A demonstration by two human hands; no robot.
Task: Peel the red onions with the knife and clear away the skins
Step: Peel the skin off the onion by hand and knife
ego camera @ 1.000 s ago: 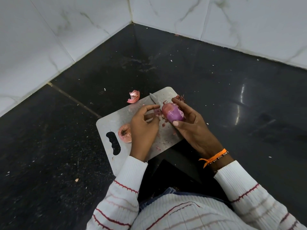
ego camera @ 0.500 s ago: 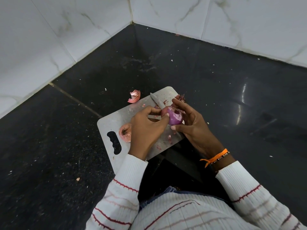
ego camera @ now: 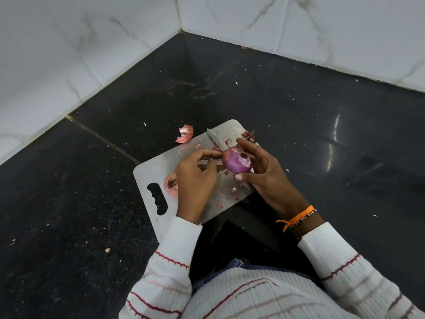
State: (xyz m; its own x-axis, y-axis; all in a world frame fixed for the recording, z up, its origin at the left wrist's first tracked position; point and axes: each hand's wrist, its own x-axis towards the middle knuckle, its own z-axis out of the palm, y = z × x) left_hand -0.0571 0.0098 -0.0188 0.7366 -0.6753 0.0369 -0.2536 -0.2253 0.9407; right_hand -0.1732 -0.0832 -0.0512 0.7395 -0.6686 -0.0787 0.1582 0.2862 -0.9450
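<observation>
The onion [ego camera: 238, 163] is held just above the board [ego camera: 161, 166], over its far half. The right hand [ego camera: 264, 173] cups it, thumb under and fingers over the top, gripping it firmly. The left hand [ego camera: 195, 174] is curled, its fingertips pinching at the onion's left side, where papery skin still clings. The knife [ego camera: 216, 141] pokes out beyond the onion toward the board's far edge; which hand holds its handle I cannot tell.

To do this step well, pull the loosened skin along the onion, from one end to the other, in one strip, turn the onion in the right hand for the next patch, and keep fingers off the blade. Drop the scraps on the board, where one skin [ego camera: 170, 185] lies near its handle slot; another skin [ego camera: 185, 134] sits just past the far edge.
</observation>
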